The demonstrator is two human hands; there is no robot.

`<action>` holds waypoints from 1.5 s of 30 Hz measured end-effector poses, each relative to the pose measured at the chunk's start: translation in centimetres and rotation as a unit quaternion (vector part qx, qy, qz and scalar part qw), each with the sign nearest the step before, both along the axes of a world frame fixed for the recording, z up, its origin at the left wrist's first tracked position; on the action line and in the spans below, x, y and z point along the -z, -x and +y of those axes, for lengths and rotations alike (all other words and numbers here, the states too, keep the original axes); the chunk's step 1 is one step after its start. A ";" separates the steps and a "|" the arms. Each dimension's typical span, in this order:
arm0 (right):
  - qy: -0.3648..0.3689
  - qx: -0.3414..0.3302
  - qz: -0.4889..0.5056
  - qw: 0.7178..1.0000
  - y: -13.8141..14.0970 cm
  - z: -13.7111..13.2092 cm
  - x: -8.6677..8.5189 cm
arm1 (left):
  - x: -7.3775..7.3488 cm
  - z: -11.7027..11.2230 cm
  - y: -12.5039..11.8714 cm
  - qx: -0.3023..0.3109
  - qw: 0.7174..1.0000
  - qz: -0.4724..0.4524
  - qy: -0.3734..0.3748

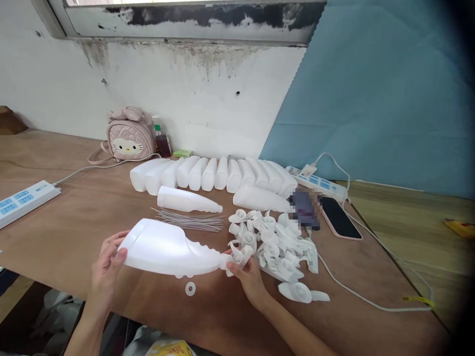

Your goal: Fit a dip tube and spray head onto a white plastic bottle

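Observation:
A white plastic bottle (159, 249) lies sideways in the air above the table's front, its neck pointing right. My left hand (107, 259) is closed around its base end. At the neck, my right hand (247, 277) pinches a white spray head (239, 259), which touches the bottle's mouth; whether it is threaded on I cannot tell. Just right of that hand lies a heap of white spray-head parts (274, 242). A bundle of thin grey tubes (189, 221) rests behind the held bottle. In front of it is a flat white ring washer (190, 289), with others partly hidden under the bottle.
Behind stands a row of white bottles (208, 174), with two more lying before it. Power strips (27, 200) sit left and back right. A phone (339, 217) and a cable (356, 296) lie right. A pink bag (130, 138) and a dark drink bottle (162, 141) stand by the wall.

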State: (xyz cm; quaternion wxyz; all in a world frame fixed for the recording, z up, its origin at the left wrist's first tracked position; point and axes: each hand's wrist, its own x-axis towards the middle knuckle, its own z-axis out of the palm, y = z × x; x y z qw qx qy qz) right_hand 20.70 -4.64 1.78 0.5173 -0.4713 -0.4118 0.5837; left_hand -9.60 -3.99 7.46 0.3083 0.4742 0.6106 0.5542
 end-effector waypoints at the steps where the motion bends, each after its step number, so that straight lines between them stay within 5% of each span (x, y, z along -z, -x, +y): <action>1: 0.000 0.006 -0.002 1.000 -0.1 0.1 0.0 | 0.1 0.0 0.2 0.008 1.000 0.029 -0.008; 5: 0.006 0.012 -0.008 1.000 -0.2 0.1 0.1 | -0.3 -0.2 0.4 0.067 0.997 0.038 -0.009; 11: 0.010 0.036 0.007 0.999 -0.1 0.2 1.1 | -0.5 -0.7 -1.1 0.017 0.998 -0.053 -0.043; 19: 0.004 0.036 0.006 0.999 -0.2 0.2 1.2 | -0.9 -2.0 -1.2 0.078 0.983 -0.161 0.032; 24: 0.006 0.025 0.000 1.000 -0.1 0.1 1.0 | -0.6 -1.0 -0.1 0.011 1.000 0.008 0.011; 26: 0.006 0.025 -0.001 1.000 -0.1 0.1 1.2 | -0.3 -0.7 0.4 0.029 0.998 0.049 0.009; 33: -0.001 0.023 -0.004 1.000 -0.1 0.2 1.4 | 0.0 -1.0 0.4 0.091 0.993 0.039 -0.056; 37: 0.000 0.010 0.002 1.000 -0.1 0.1 1.3 | 0.0 -1.0 0.2 0.036 0.995 0.076 -0.051; 45: 0.007 0.011 -0.009 1.000 0.0 0.0 0.3 | -1.3 -1.6 -1.0 0.066 0.985 -0.153 0.047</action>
